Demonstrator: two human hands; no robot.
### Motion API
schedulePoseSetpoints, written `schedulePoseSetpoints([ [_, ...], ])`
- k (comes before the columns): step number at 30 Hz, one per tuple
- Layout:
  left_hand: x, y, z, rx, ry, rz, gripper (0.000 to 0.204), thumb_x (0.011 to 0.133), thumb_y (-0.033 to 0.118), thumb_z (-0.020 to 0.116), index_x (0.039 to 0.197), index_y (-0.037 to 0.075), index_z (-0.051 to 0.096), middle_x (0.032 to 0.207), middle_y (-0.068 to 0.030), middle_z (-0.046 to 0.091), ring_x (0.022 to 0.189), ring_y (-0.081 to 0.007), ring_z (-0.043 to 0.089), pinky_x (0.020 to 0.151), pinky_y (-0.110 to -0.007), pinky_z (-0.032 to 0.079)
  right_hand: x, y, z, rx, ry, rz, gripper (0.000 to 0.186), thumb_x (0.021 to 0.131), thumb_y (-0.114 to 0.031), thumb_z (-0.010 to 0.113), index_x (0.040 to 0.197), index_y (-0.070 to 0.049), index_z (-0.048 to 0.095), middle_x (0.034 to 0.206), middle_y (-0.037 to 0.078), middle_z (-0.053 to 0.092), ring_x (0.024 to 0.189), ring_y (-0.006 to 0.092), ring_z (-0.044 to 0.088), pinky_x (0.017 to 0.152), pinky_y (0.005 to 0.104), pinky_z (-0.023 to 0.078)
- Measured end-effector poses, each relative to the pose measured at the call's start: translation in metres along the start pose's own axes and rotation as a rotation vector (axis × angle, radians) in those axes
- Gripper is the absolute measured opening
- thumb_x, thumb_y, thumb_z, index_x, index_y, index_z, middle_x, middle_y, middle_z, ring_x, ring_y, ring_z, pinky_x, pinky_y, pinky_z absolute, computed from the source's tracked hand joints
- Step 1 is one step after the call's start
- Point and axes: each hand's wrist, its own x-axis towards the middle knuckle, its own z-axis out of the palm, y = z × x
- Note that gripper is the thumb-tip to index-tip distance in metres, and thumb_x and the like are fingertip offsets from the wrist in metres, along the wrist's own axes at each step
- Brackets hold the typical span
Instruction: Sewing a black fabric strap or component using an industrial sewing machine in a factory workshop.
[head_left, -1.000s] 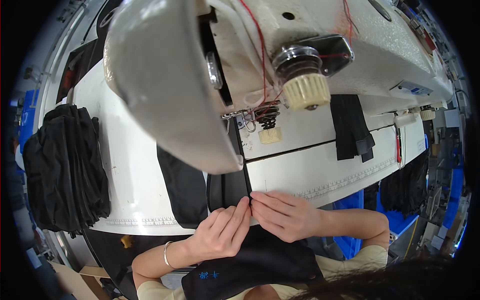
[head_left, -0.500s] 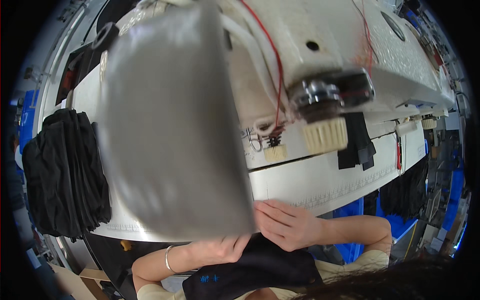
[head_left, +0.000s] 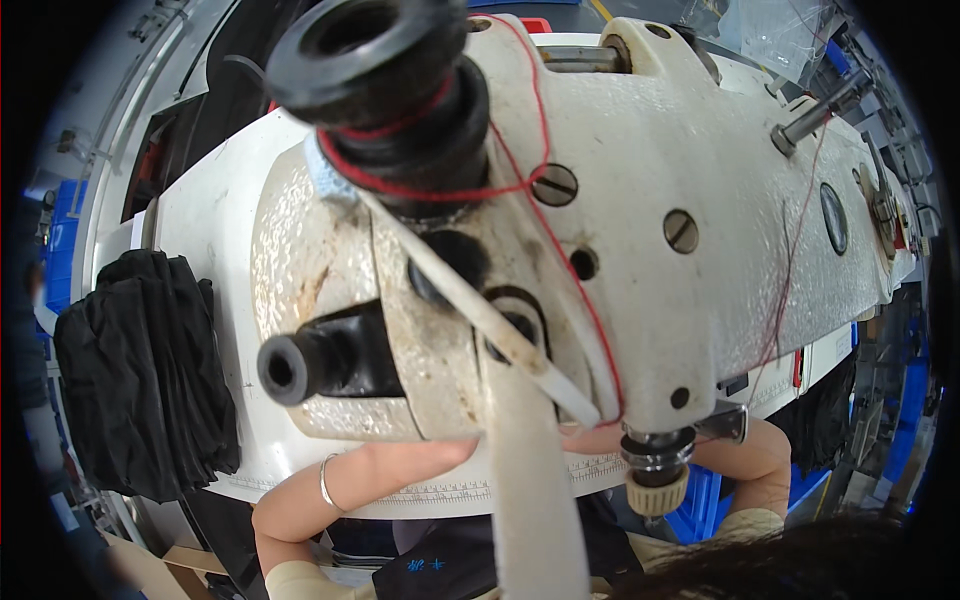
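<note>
A white sewing machine point(head_left: 650, 130) fills the middle of the view, with red thread point(head_left: 545, 225) running down from a black knob-like part. Both of my hands are under the machine's front edge. My left hand point(head_left: 435, 455) reaches in from the left, a bangle on its wrist, and its fingers are hidden behind the machine head. Only a sliver of my right hand point(head_left: 593, 438) shows beside the tension dial point(head_left: 657, 490); its fingers are hidden too. Whatever the hands hold or touch cannot be seen. A blurred white strip point(head_left: 540, 500) stands upright in front of them.
At the left of the white table point(head_left: 225, 400) lies a stack of folded black cloth point(head_left: 145, 375). A ruler scale point(head_left: 440, 492) runs along the table's near edge. More black cloth point(head_left: 815, 420) hangs at the right, by blue bins point(head_left: 700, 505).
The view has shifted, and the blurred grey plate that covered the left-centre is gone. More of the machine's top shows. Both hands have gone farther under it, and their fingers are now hidden.
</note>
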Motion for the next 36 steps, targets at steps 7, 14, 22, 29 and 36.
schedulePoseSetpoints([
  [7, 0.006, -0.019, -0.003, -0.073, 0.125, -0.173, 0.016, 0.084, 0.011, 0.063, 0.099, 0.006, 0.069, 0.086, -0.0133, 0.068, 0.071, -0.031, 0.065, 0.062, -0.038, 0.05, 0.0, 0.007, 0.005, -0.018, -0.005, 0.039, 0.015, 0.067, -0.013, 0.063, 0.081, -0.006, 0.065, 0.093, 0.004, 0.064, 0.075, 0.0159, 0.062, 0.053, 0.0287, 0.052],
  [14, -0.019, -0.013, 0.004, -0.48, 0.032, -0.111, 0.04, 0.097, 0.021, 0.048, 0.133, 0.003, 0.052, 0.119, -0.0113, 0.062, 0.11, -0.024, 0.059, 0.095, -0.036, 0.049, -0.003, 0.009, 0.009, -0.025, 0.012, 0.068, 0.014, 0.067, -0.011, 0.063, 0.079, -0.005, 0.064, 0.094, 0.003, 0.065, 0.072, 0.0131, 0.062, 0.048, 0.0264, 0.05],
  [22, -0.037, -0.007, 0.012, -0.808, -0.341, -0.435, 0.057, 0.1, 0.035, 0.037, 0.145, 0.001, 0.034, 0.114, -0.0057, 0.055, 0.093, -0.0131, 0.052, 0.086, -0.025, 0.046, -0.004, 0.009, 0.009, -0.019, 0.049, 0.054, 0.013, 0.067, -0.011, 0.064, 0.078, -0.005, 0.064, 0.094, 0.003, 0.064, 0.07, 0.0117, 0.063, 0.046, 0.0254, 0.049],
  [29, -0.048, -0.007, 0.03, -0.59, 0.01, -0.188, 0.048, 0.09, 0.017, 0.054, 0.133, -0.004, 0.047, 0.131, -0.0183, 0.053, 0.121, -0.0316, 0.051, 0.107, -0.042, 0.038, -0.001, 0.012, 0.008, -0.004, 0.133, 0.03, 0.015, 0.068, -0.01, 0.064, 0.081, -0.003, 0.064, 0.094, 0.005, 0.063, 0.071, 0.0134, 0.063, 0.048, 0.0261, 0.051],
  [36, -0.045, -0.008, 0.018, -0.386, -0.156, -0.121, 0.053, 0.093, 0.033, 0.042, 0.136, 0.001, 0.04, 0.129, -0.0104, 0.052, 0.109, -0.0207, 0.054, 0.095, -0.034, 0.044, -0.002, 0.01, 0.007, -0.003, 0.125, 0.048, 0.014, 0.067, -0.01, 0.065, 0.079, -0.003, 0.064, 0.093, 0.005, 0.062, 0.07, 0.0131, 0.062, 0.049, 0.0261, 0.05],
])
